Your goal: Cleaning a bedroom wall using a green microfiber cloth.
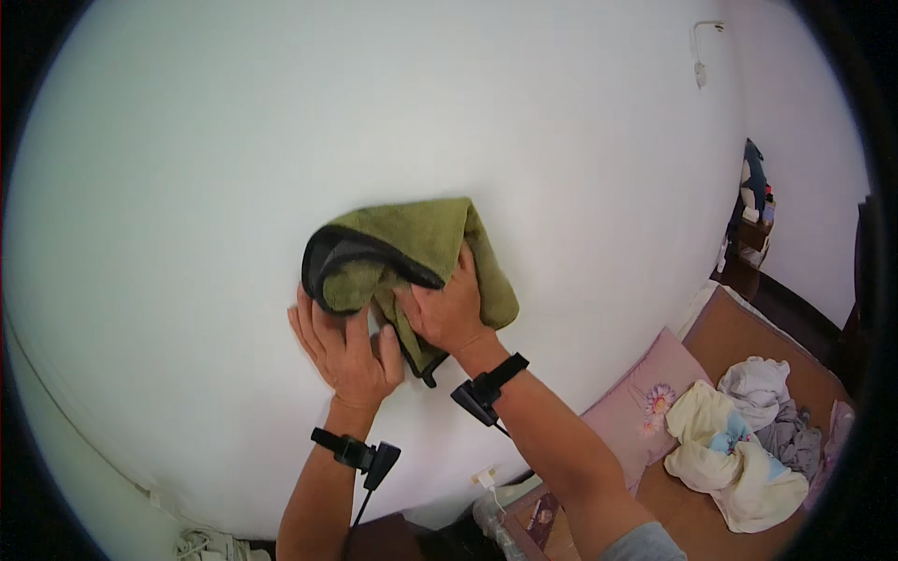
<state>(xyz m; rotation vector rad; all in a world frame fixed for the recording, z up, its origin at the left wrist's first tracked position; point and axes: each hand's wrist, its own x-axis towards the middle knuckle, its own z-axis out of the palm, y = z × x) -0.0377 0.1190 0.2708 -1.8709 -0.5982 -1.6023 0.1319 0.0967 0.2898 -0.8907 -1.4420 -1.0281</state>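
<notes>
A green towel (421,229) with a dark edging is folded and bunched against the white wall (234,122). My right hand (456,304) grips its lower middle, with the fingers partly hidden in the folds. Below the towel's left end is my left hand (351,355), its fingers apart and pointing up. Those fingertips touch the rolled dark edge or lie just under it, and some are covered by it. Each wrist wears a black strap with a small device and a cable.
At the lower right a bed (673,496) holds a pink pillow (645,402) and crumpled cloths (734,458). A white plug (485,478) with a cord sits low on the wall. Cables (215,545) lie at the lower left. A shelf with items (753,229) stands far right.
</notes>
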